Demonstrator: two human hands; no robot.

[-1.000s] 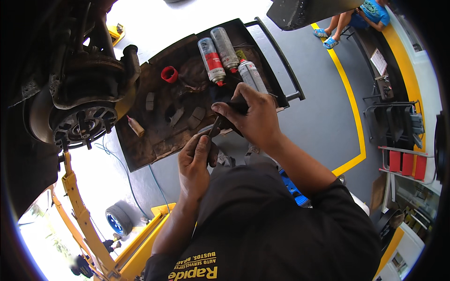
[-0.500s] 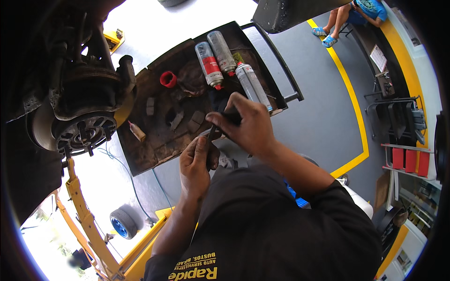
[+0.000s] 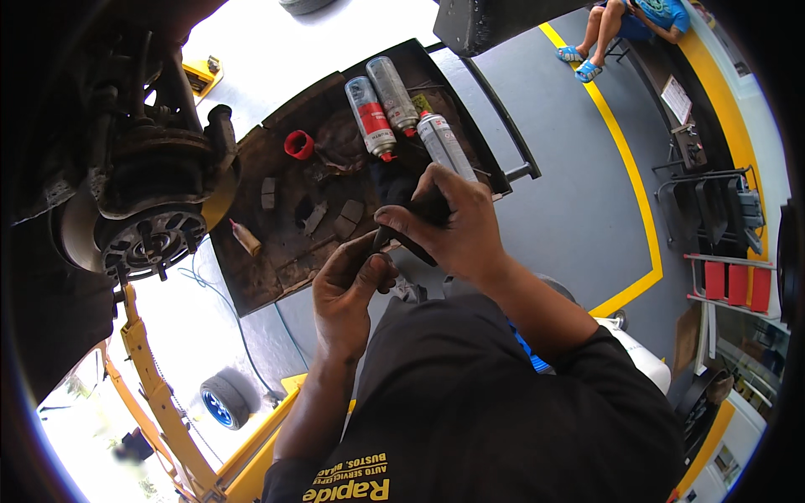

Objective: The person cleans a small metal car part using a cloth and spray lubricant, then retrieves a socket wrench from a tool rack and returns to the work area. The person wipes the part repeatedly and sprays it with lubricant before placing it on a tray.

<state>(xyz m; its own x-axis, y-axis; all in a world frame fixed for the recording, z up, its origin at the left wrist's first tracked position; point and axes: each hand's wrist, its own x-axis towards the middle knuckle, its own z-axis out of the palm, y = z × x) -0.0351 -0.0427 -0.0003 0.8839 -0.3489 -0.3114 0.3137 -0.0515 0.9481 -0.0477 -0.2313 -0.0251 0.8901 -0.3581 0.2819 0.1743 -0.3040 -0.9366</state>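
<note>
In front of my chest, above the near edge of a workbench top (image 3: 268,281), my two hands meet at a small dark piece (image 3: 383,238). My left hand (image 3: 345,289) pinches its lower end between thumb and fingers. My right hand (image 3: 457,225) is closed round its upper end, thumb pressed on top; dark material (image 3: 430,208) shows between thumb and curled forefinger. Grip and shadow hide what kind of piece this is. Just beyond the hands, brake pads (image 3: 348,220) and a small metal bracket (image 3: 316,218) lie on the dirty top.
Spray cans (image 3: 369,117) lie beyond my right hand, near a red ring-shaped cap (image 3: 299,143). A small squeeze bottle (image 3: 246,238) is at the left edge. A wheel hub with brake disc (image 3: 155,239) hangs at left above a yellow lift arm (image 3: 155,377). A seated person (image 3: 637,21) is far right.
My left hand has shifted slightly left and lower, its thumb now bent. My right hand has tipped, and less of the dark piece shows between the hands.
</note>
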